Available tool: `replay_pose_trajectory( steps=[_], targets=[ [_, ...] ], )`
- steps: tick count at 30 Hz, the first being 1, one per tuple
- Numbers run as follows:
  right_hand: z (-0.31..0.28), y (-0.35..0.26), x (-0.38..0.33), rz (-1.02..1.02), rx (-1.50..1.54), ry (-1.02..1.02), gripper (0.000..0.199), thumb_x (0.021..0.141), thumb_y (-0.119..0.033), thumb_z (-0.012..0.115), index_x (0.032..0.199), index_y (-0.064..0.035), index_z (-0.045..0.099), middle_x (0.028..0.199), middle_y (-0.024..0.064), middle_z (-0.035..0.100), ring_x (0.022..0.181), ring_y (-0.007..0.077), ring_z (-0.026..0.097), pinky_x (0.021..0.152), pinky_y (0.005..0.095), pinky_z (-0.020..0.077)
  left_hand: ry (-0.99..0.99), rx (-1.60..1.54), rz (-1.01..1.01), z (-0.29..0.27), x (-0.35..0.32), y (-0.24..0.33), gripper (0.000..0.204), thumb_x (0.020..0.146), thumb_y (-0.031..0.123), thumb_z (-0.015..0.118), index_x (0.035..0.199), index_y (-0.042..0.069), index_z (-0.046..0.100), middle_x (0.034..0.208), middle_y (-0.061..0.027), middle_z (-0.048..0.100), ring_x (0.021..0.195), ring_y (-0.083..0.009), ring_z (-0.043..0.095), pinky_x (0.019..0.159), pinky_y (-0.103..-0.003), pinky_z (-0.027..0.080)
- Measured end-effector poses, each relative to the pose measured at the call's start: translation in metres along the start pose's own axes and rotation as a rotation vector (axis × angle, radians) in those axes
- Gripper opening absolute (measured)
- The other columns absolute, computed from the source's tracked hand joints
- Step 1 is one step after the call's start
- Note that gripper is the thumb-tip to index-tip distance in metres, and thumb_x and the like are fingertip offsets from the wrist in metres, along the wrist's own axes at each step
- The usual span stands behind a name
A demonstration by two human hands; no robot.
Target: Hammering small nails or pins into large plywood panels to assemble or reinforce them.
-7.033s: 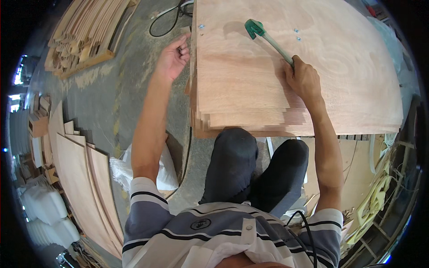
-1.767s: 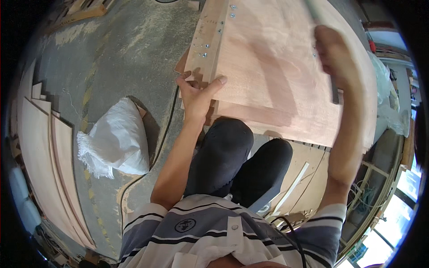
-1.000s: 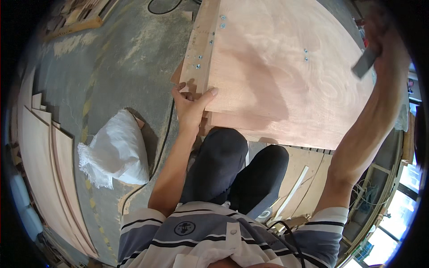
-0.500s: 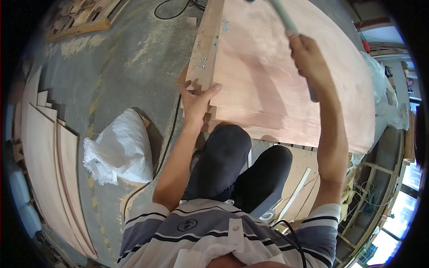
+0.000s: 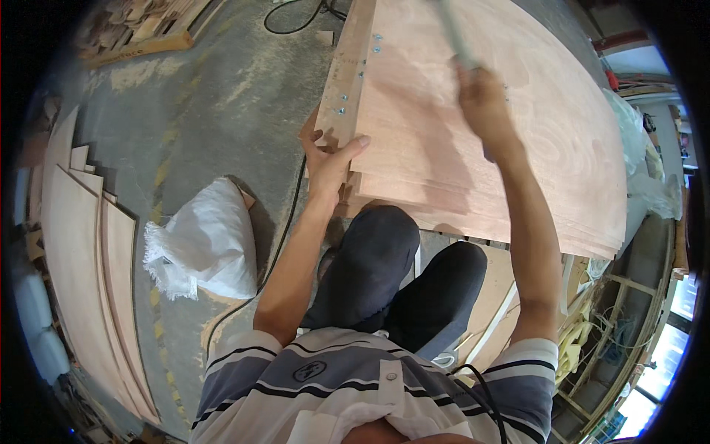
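Head view, looking down; the left hand [image 5: 329, 159] grips the near left corner of the plywood stack [image 5: 481, 126], thumb lying on the top sheet and fingers wrapped over the edge, as it did a second ago; the right hand [image 5: 481, 100] is clenched round a tool handle [image 5: 455, 37], blurred and cut by the upper rim, so its head cannot be seen; the arm, raised high to the right a second ago, has since come down over the middle of the top sheet, which reads as a strike being delivered onto the stack; the stack rests in front of the knees [image 5: 399, 259], screws [image 5: 362, 74] along its left edge; a white sack [image 5: 203, 240] and a cable [image 5: 285, 222] lie on the floor [image 5: 200, 111] to the left.
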State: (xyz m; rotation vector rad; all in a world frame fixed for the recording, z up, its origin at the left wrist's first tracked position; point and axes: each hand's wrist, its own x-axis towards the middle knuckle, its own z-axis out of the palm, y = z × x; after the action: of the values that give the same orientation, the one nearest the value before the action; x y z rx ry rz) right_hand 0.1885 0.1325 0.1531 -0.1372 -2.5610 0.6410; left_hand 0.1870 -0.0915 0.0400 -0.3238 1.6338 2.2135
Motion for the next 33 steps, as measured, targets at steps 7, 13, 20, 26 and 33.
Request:
replay_pose_trajectory(
  steps=[7,13,20,26,33],
  targets=[
    [0.014,0.037,-0.045,0.155,-0.120,-0.341,0.029,0.091,-0.023,0.049,0.093,0.0032,0.062,0.086,0.0241,0.063,0.083,0.0415,0.059,0.072,0.0459,0.0475,-0.053,-0.131,0.033,-0.021,0.000,-0.001,0.081,0.065,0.019,0.082,0.125,-0.001,0.031,0.095,-0.0144,0.059,0.077,-0.0205,0.063,0.059,-0.029,0.054],
    [-0.063,0.104,-0.121,0.202,-0.388,-0.192,0.030,0.093,-0.029,0.051,0.094,-0.0008,0.062,0.076,0.0232,0.061,0.066,0.0353,0.061,0.058,0.0410,0.0459,0.098,0.231,0.128,-0.028,-0.015,-0.013,0.082,0.065,0.039,0.080,0.121,-0.006,0.042,0.112,-0.0222,0.052,0.090,-0.0227,0.059,0.071,-0.032,0.051],
    [-0.072,0.137,-0.150,0.507,-0.218,-0.155,0.048,0.092,-0.041,0.053,0.081,0.0050,0.059,0.055,0.0073,0.044,0.053,0.0158,0.045,0.049,0.0331,0.0373,0.821,0.273,0.566,-0.252,-0.089,0.013,0.026,0.085,0.012,0.039,0.100,-0.003,0.053,0.089,-0.0082,0.053,0.073,-0.0127,0.049,0.067,-0.027,0.042],
    [-0.068,0.148,-0.137,0.586,-0.193,-0.168,0.046,0.091,-0.043,0.053,0.082,0.0010,0.064,0.060,0.0052,0.052,0.058,0.0124,0.048,0.053,0.0308,0.0390,1.107,0.029,0.426,-0.425,-0.090,0.009,0.021,0.080,0.008,0.044,0.096,0.001,0.055,0.077,-0.0047,0.050,0.060,-0.0123,0.044,0.050,-0.027,0.037],
    [-0.038,0.109,-0.138,0.466,-0.338,-0.278,0.025,0.080,-0.025,0.059,0.093,-0.0043,0.059,0.078,0.0183,0.064,0.072,0.0353,0.062,0.064,0.0460,0.0487,1.015,0.671,0.237,-0.445,-0.083,0.002,0.026,0.085,0.018,0.050,0.098,-0.001,0.061,0.090,-0.0190,0.059,0.074,-0.0311,0.057,0.061,-0.043,0.048]
  ],
)
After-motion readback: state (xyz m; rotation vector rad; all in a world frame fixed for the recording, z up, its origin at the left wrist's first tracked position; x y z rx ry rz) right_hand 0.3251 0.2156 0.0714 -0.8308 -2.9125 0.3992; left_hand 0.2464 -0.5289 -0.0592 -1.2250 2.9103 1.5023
